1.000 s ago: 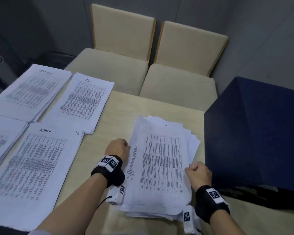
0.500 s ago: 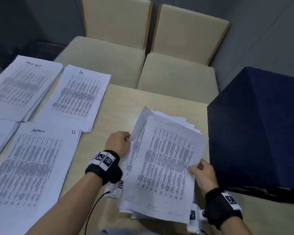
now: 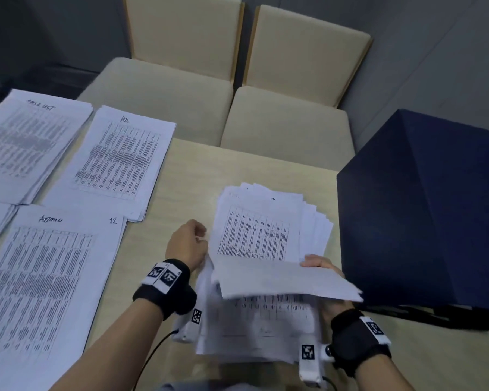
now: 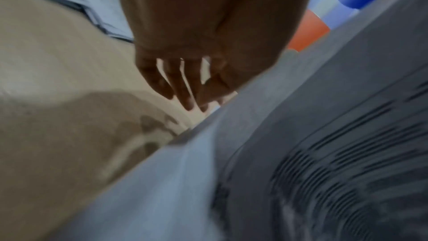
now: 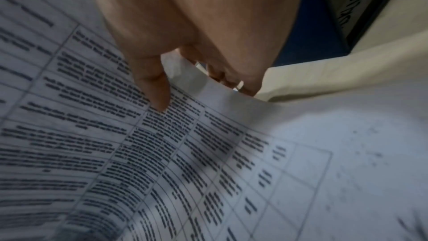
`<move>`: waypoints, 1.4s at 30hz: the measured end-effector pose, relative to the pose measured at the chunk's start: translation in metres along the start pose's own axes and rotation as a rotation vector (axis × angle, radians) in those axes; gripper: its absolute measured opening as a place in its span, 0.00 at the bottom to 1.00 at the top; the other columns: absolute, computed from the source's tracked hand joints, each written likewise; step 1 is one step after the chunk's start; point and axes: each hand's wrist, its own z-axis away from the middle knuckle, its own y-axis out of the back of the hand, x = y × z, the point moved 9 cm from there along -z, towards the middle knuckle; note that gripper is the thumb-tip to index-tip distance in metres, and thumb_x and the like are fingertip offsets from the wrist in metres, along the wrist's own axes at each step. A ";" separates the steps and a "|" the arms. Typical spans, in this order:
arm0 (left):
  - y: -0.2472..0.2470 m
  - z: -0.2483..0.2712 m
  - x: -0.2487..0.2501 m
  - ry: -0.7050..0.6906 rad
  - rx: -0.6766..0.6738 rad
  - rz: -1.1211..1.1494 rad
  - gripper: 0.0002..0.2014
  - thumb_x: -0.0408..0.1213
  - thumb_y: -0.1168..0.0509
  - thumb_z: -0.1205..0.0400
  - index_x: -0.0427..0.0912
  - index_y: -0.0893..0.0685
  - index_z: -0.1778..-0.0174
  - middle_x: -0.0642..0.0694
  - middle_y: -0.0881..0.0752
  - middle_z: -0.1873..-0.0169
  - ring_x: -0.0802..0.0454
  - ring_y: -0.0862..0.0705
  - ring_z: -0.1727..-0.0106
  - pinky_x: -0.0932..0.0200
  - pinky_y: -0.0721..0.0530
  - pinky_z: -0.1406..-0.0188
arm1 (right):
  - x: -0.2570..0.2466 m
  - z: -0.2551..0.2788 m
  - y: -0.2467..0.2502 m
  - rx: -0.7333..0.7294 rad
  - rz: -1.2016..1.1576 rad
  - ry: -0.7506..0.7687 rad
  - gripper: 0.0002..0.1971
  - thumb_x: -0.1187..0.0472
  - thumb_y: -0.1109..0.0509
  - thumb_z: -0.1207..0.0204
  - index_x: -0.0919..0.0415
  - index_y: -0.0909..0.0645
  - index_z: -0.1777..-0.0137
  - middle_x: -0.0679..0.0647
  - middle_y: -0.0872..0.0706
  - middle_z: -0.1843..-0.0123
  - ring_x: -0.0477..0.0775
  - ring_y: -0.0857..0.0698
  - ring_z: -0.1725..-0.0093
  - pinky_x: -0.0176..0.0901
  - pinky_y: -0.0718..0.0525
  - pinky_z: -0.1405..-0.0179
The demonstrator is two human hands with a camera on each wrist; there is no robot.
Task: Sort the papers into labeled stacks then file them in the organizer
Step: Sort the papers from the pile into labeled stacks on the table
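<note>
Right hand (image 3: pixel 321 270): pinching the near end of a top sheet (image 3: pixel 283 280), thumb on its printed face and the other fingers curled under it, as the right wrist view (image 5: pixel 185 43) is showing; the sheet is bending up off the unsorted pile.
Left hand (image 3: pixel 187 244): sitting at the left edge of the unsorted pile with fingers bent down toward the tabletop; the left wrist view (image 4: pixel 185 72) is blurred, so whether the fingertips are gripping paper cannot be told.
Tabletop (image 3: pixel 237 167): pale wood, carrying every paper stack and the dark blue box.
Dark blue box (image 3: pixel 424 210): standing just right of the unsorted pile, its near edge overhanging black parts that are too dark to make out.
Chairs (image 3: pixel 237 80): two beige seats standing side by side beyond the unsorted pile, past the tabletop's far edge.
"Admin" stack (image 3: pixel 48 277): lying flat to the left of the unsorted pile, nearest the person, its top page marked 12.
"Task list" stack (image 3: pixel 26 142): lying far left of the unsorted pile, at the tabletop's far edge.
Middle labeled stack (image 3: pixel 119 162): lying left of and beyond the unsorted pile; its handwritten heading is too small to read.
Unsorted pile (image 3: pixel 268 230): lying between the two hands, its printed-table sheets fanning out unevenly toward the dark blue box.
</note>
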 end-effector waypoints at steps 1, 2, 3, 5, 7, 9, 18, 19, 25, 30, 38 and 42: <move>-0.001 0.000 -0.002 0.027 0.009 -0.072 0.09 0.34 0.28 0.25 0.44 0.19 0.53 0.50 0.14 0.58 0.48 0.16 0.56 0.59 0.22 0.58 | -0.001 -0.002 0.000 0.013 -0.008 -0.003 0.05 0.61 0.28 0.46 0.61 0.13 0.71 0.55 0.17 0.41 0.52 0.14 0.45 0.41 0.18 0.53; -0.003 0.000 -0.002 0.038 -0.001 -0.124 0.10 0.40 0.26 0.25 0.44 0.19 0.54 0.50 0.15 0.60 0.48 0.17 0.56 0.59 0.24 0.60 | -0.001 -0.005 0.000 -0.001 -0.014 -0.005 0.05 0.60 0.29 0.42 0.60 0.13 0.68 0.54 0.16 0.37 0.53 0.17 0.40 0.44 0.20 0.47; -0.005 -0.001 0.000 0.034 -0.010 -0.169 0.10 0.43 0.25 0.25 0.43 0.18 0.57 0.50 0.15 0.63 0.47 0.16 0.57 0.60 0.26 0.62 | 0.001 -0.006 -0.001 -0.029 -0.017 -0.042 0.05 0.62 0.30 0.36 0.59 0.13 0.64 0.55 0.16 0.36 0.57 0.17 0.38 0.48 0.21 0.46; -0.003 -0.002 0.009 -0.022 0.018 -0.256 0.10 0.44 0.27 0.23 0.42 0.17 0.63 0.47 0.15 0.67 0.43 0.15 0.59 0.60 0.27 0.65 | 0.007 -0.010 -0.001 -0.073 -0.017 -0.117 0.05 0.68 0.32 0.34 0.61 0.15 0.61 0.59 0.12 0.41 0.64 0.15 0.45 0.53 0.17 0.53; 0.001 -0.004 0.015 -0.063 0.036 -0.413 0.13 0.45 0.34 0.19 0.40 0.15 0.63 0.43 0.15 0.67 0.41 0.15 0.60 0.59 0.27 0.66 | 0.007 -0.012 0.007 -0.037 0.048 -0.104 0.08 0.70 0.32 0.39 0.61 0.17 0.61 0.61 0.12 0.48 0.65 0.14 0.57 0.51 0.15 0.62; 0.006 -0.003 0.024 -0.089 0.037 -0.617 0.16 0.46 0.41 0.16 0.40 0.14 0.59 0.41 0.14 0.63 0.39 0.15 0.59 0.58 0.26 0.65 | 0.003 -0.010 0.013 0.014 0.078 -0.023 0.13 0.67 0.32 0.36 0.56 0.14 0.53 0.60 0.12 0.48 0.68 0.13 0.54 0.57 0.14 0.55; -0.013 0.015 0.040 -0.205 -0.377 0.176 0.12 0.28 0.37 0.23 0.46 0.14 0.69 0.52 0.17 0.70 0.56 0.22 0.68 0.61 0.26 0.61 | 0.004 -0.002 0.001 0.092 -0.103 -0.089 0.10 0.70 0.29 0.25 0.65 0.12 0.46 0.57 0.07 0.52 0.61 0.10 0.46 0.40 0.13 0.59; -0.016 0.013 0.034 -0.163 -0.352 0.134 0.16 0.25 0.38 0.22 0.49 0.12 0.68 0.54 0.15 0.68 0.58 0.19 0.67 0.63 0.24 0.61 | 0.003 -0.001 0.001 0.091 -0.090 -0.104 0.08 0.70 0.29 0.25 0.65 0.12 0.48 0.59 0.07 0.52 0.65 0.11 0.47 0.44 0.13 0.56; -0.008 0.007 0.009 0.051 0.045 -0.173 0.07 0.41 0.30 0.22 0.42 0.18 0.55 0.49 0.15 0.60 0.48 0.18 0.58 0.59 0.25 0.60 | -0.005 0.003 0.002 0.038 -0.142 -0.060 0.21 0.77 0.31 0.25 0.57 0.22 0.37 0.59 0.14 0.38 0.55 0.11 0.49 0.43 0.16 0.53; -0.002 0.001 0.017 -0.004 0.083 -0.347 0.15 0.46 0.36 0.17 0.41 0.18 0.66 0.47 0.17 0.70 0.44 0.17 0.65 0.59 0.28 0.68 | 0.009 -0.003 0.017 0.049 -0.119 -0.104 0.12 0.77 0.31 0.29 0.71 0.17 0.46 0.67 0.11 0.42 0.69 0.14 0.39 0.62 0.17 0.38; 0.008 0.000 0.040 -0.266 -0.004 -0.134 0.11 0.36 0.38 0.16 0.46 0.18 0.64 0.51 0.20 0.75 0.47 0.22 0.68 0.56 0.31 0.68 | 0.017 -0.006 0.019 0.028 -0.040 -0.117 0.21 0.76 0.29 0.34 0.85 0.24 0.41 0.74 0.13 0.42 0.72 0.14 0.41 0.61 0.17 0.38; -0.012 0.017 0.047 -0.165 -0.369 0.489 0.10 0.23 0.36 0.24 0.38 0.11 0.62 0.50 0.14 0.68 0.55 0.21 0.65 0.62 0.23 0.57 | 0.008 -0.004 0.011 -0.008 -0.006 -0.101 0.14 0.78 0.32 0.29 0.82 0.20 0.43 0.70 0.11 0.45 0.68 0.13 0.43 0.52 0.15 0.47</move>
